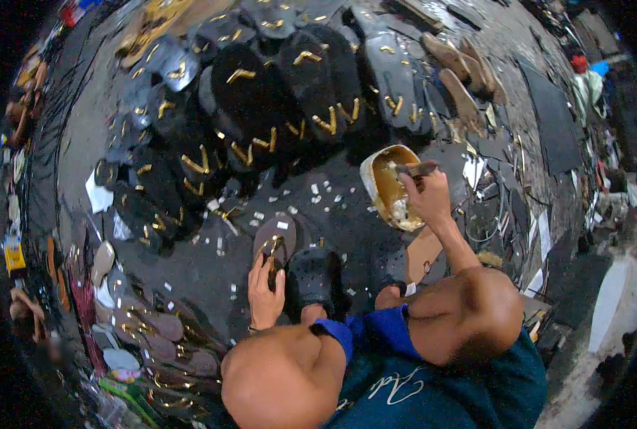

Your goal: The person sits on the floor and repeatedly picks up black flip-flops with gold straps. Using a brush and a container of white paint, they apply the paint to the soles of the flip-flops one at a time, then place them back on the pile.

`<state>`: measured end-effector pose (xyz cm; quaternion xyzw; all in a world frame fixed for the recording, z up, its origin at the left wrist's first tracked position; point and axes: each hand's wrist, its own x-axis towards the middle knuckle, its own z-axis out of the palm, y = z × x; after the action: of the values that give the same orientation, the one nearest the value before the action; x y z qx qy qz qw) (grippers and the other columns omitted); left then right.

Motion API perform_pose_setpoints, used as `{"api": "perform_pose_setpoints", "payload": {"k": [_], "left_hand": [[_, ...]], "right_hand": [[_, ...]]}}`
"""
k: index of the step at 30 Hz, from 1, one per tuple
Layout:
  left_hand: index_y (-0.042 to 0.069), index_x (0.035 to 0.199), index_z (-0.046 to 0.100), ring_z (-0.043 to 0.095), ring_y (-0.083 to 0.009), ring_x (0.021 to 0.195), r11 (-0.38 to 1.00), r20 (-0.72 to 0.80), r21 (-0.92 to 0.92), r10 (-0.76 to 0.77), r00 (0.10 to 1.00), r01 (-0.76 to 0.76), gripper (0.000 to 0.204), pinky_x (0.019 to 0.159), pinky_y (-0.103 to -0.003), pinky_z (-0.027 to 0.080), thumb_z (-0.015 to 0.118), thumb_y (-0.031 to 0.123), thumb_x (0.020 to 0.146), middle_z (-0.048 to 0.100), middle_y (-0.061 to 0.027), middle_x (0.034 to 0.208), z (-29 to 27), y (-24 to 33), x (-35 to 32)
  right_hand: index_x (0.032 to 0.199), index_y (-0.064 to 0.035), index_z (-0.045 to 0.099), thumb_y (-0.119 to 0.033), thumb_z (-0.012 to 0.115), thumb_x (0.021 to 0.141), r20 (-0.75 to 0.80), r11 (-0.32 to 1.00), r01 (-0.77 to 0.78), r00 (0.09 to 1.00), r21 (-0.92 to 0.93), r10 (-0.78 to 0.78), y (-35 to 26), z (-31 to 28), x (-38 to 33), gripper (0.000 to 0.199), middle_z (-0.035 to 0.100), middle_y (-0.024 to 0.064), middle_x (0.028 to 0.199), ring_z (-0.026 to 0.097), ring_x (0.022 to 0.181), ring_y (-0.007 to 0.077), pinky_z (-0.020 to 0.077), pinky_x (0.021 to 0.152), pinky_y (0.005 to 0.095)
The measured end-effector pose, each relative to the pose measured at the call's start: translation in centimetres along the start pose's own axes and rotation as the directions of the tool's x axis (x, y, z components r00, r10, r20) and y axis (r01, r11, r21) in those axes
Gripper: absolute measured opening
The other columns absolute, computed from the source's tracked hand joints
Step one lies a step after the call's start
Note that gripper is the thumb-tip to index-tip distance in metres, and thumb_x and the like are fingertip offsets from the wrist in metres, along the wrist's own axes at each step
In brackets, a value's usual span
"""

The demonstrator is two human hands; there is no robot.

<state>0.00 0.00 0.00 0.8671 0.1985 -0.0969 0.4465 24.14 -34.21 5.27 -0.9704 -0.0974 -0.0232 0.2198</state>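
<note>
While left hand point(265, 289) grips sandal point(274, 247), right hand point(426, 194) pinches brush point(413, 170) over glue bowl point(390, 187).

Brown sandal sole point(274, 239) flat; glue pot point(388, 187) apparently tilted.

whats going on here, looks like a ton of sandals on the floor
A person sits on the floor among rows of black sandal soles with gold straps. Their left hand holds down a sandal sole lying in front of them. Their right hand holds a brush over an open can of yellowish glue. A black clog sits by their knees, and small paper scraps litter the dark floor.
</note>
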Motion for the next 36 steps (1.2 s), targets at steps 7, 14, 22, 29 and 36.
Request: {"api": "perform_pose_setpoints", "payload": {"k": [7,14,22,29,36], "left_hand": [[0.000,0.120,0.061,0.030,-0.0417,0.140,0.874,0.112,0.204,0.428,0.897,-0.442,0.044,0.115,-0.055,0.016,0.066,0.029,0.087,0.040,-0.0220,0.147,2.8,2.9,4.8],[0.010,0.130,0.056,0.028,-0.0377,0.142,0.685,0.478,0.261,0.521,0.707,-0.680,0.054,0.117,-0.052,0.012,0.060,0.044,0.088,0.043,-0.0151,0.147,0.3,3.5,8.1],[-0.001,0.129,0.055,0.059,-0.0239,0.113,0.244,0.378,-0.892,-0.062,0.924,0.381,0.049,0.100,-0.038,0.045,0.034,0.034,0.102,0.061,-0.0118,0.125,-1.3,15.3,10.9],[-0.001,0.130,0.052,0.064,-0.0261,0.105,0.223,0.158,-0.969,0.240,0.958,0.104,0.044,0.091,-0.039,0.053,0.035,0.028,0.102,0.062,-0.0140,0.123,-0.4,18.2,12.7],[0.000,0.135,0.047,0.061,-0.0289,0.112,0.070,0.198,-0.979,0.143,0.970,0.189,0.052,0.097,-0.043,0.050,0.034,0.037,0.100,0.056,-0.0158,0.132,-0.7,17.7,10.9]], "right_hand": [[0.104,-0.0020,0.065,-0.022,0.065,0.088,0.710,0.871,0.111,0.633,-0.478,0.309,1.5,-10.6,-5.8,0.026,0.067,0.0148,0.091,0.064,0.083,0.0295,0.0512,0.074,0.0379],[0.112,-0.0033,0.062,-0.025,0.062,0.095,0.596,-0.084,-0.591,0.786,0.803,0.167,2.1,-12.3,-2.3,0.028,0.068,0.0046,0.100,0.066,0.087,0.0167,0.0539,0.077,0.0321],[0.108,-0.0017,0.064,-0.013,0.070,0.089,0.223,0.262,-0.198,0.972,0.944,-0.068,-8.4,-9.5,3.5,0.023,0.070,0.0055,0.098,0.065,0.089,0.0121,0.0518,0.082,0.0289],[0.106,-0.0115,0.068,0.002,0.067,0.066,-0.183,0.482,0.566,0.754,0.669,-0.631,-13.6,-5.6,0.5,0.042,0.069,0.0080,0.101,0.065,0.090,0.0293,0.0484,0.078,0.0406],[0.102,-0.0072,0.066,-0.003,0.067,0.082,-0.228,0.657,0.305,0.952,0.690,-0.202,-10.3,-5.7,8.0,0.020,0.068,0.0121,0.092,0.065,0.090,0.0301,0.0505,0.078,0.0389]]}}
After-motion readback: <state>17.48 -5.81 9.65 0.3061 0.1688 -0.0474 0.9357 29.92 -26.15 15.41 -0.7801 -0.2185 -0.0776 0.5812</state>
